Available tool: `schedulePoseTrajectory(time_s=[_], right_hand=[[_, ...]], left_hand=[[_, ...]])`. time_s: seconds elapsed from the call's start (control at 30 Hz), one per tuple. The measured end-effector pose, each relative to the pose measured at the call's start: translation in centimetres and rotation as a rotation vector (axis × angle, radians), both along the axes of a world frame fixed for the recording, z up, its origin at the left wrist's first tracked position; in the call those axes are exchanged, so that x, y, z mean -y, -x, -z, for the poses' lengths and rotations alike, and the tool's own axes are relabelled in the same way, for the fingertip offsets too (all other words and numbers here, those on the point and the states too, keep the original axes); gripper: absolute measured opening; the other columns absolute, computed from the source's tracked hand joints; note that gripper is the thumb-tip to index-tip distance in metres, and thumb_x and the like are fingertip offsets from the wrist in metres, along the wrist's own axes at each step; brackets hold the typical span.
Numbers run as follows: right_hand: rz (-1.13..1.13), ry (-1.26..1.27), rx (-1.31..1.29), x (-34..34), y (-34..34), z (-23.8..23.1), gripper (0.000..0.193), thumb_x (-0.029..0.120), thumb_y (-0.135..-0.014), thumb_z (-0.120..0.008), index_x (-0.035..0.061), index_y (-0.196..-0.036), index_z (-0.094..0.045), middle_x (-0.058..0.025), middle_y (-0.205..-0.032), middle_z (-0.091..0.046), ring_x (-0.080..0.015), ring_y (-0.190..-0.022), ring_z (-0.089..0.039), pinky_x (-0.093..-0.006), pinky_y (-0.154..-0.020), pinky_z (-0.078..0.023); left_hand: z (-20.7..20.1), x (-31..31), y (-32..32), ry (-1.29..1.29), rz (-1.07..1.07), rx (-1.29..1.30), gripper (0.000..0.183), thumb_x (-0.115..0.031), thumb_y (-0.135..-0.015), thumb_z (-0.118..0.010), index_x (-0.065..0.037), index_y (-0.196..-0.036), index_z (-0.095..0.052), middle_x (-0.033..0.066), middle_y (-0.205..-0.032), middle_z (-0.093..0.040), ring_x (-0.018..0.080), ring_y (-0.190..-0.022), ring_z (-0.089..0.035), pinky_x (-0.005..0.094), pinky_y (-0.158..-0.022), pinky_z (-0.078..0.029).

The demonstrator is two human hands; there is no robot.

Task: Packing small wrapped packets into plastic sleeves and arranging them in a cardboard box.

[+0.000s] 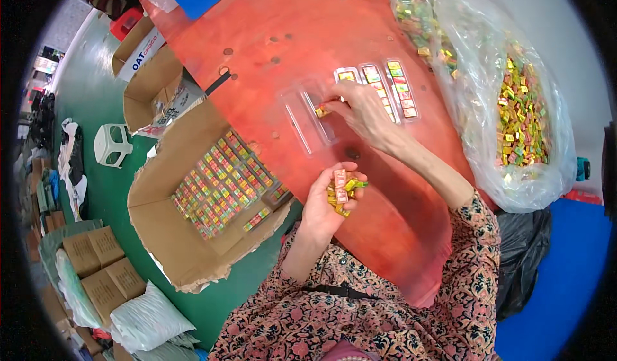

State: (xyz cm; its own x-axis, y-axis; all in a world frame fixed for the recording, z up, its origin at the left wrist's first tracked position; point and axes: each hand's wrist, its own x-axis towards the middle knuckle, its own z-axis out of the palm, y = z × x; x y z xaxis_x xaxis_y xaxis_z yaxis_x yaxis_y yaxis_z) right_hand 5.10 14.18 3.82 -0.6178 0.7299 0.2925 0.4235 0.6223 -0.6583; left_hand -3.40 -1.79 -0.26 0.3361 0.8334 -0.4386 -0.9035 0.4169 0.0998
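Note:
My left hand (321, 205) is cupped, palm up, around several small foil-wrapped pieces (340, 191) in yellow, green and pink; they look like wrapped candies or cubes. Over the red table, my right hand (367, 112) pinches one small yellow wrapped piece (322, 110) at the slot of a clear plastic tray (297, 124). That tray's left slot holds nothing. Beside it stand narrow clear trays with rows of wrapped pieces; the rightmost filled tray (403, 90) shows fully, while my right hand partly covers the others.
A big clear bag (479, 97) full of wrapped pieces lies on the table's right side. Left of the table, an open cardboard box (173, 248) holds rows of filled trays. A white stool (112, 144), stacked brown cartons (93, 252) and a black bag (524, 258) stand around.

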Motion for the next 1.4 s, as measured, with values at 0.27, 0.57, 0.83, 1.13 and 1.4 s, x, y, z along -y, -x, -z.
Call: schedulePoseTrajectory(time_s=[0.27,0.57,0.83,1.13,1.4], right_hand=[[-0.013,-0.133,0.166,-1.4,2.0,2.9,0.008,0.006,-0.072,-0.060,0.0014,-0.078,-0.063,-0.0141,-0.078,-0.054,-0.0306,-0.072,-0.056,-0.0385,-0.064,-0.043],[0.079,0.810,-0.049,-1.1,-0.1,-0.7,0.012,0.008,-0.082,-0.054,-0.0003,-0.087,-0.062,-0.0062,-0.077,-0.059,-0.0125,-0.073,-0.056,-0.0260,-0.067,-0.045],[0.086,0.836,-0.273,0.7,-1.5,0.1,0.014,-0.002,-0.075,-0.059,-0.0014,-0.090,-0.061,-0.0045,-0.082,-0.062,-0.0098,-0.076,-0.059,-0.0235,-0.070,-0.047],[0.150,0.400,-0.078,2.1,-0.7,1.1,0.011,-0.004,-0.071,-0.062,-0.0013,-0.082,-0.063,-0.0061,-0.075,-0.063,-0.0113,-0.070,-0.058,-0.0252,-0.063,-0.047],[0.170,0.140,-0.019,2.6,0.0,1.8,0.010,-0.001,-0.071,-0.063,-0.0016,-0.080,-0.061,-0.0105,-0.075,-0.058,-0.0216,-0.067,-0.058,-0.0306,-0.059,-0.045]], left_hand=[[0.8,0.0,0.8,-0.056,-0.034,0.056,0.036,-0.033,-0.092,-0.034,-0.005,-0.108,-0.052,0.0131,-0.095,-0.059,0.0197,-0.072,-0.057,0.0218,-0.048,-0.042],[0.6,-0.2,0.8,-0.042,-0.037,0.076,0.035,-0.031,-0.092,-0.034,-0.005,-0.108,-0.052,0.0132,-0.095,-0.059,0.0197,-0.071,-0.057,0.0215,-0.048,-0.042],[0.2,-0.4,0.5,-0.033,-0.033,0.011,0.034,-0.030,-0.092,-0.035,-0.005,-0.107,-0.052,0.0131,-0.093,-0.059,0.0190,-0.070,-0.057,0.0210,-0.046,-0.041],[0.3,-0.3,0.4,-0.017,-0.049,-0.013,0.034,-0.030,-0.092,-0.034,-0.005,-0.107,-0.051,0.0136,-0.093,-0.059,0.0193,-0.070,-0.057,0.0213,-0.046,-0.041],[0.2,-0.3,0.3,-0.032,-0.055,-0.014,0.034,-0.031,-0.092,-0.035,-0.005,-0.107,-0.050,0.0133,-0.093,-0.059,0.0191,-0.070,-0.057,0.0213,-0.046,-0.041]])
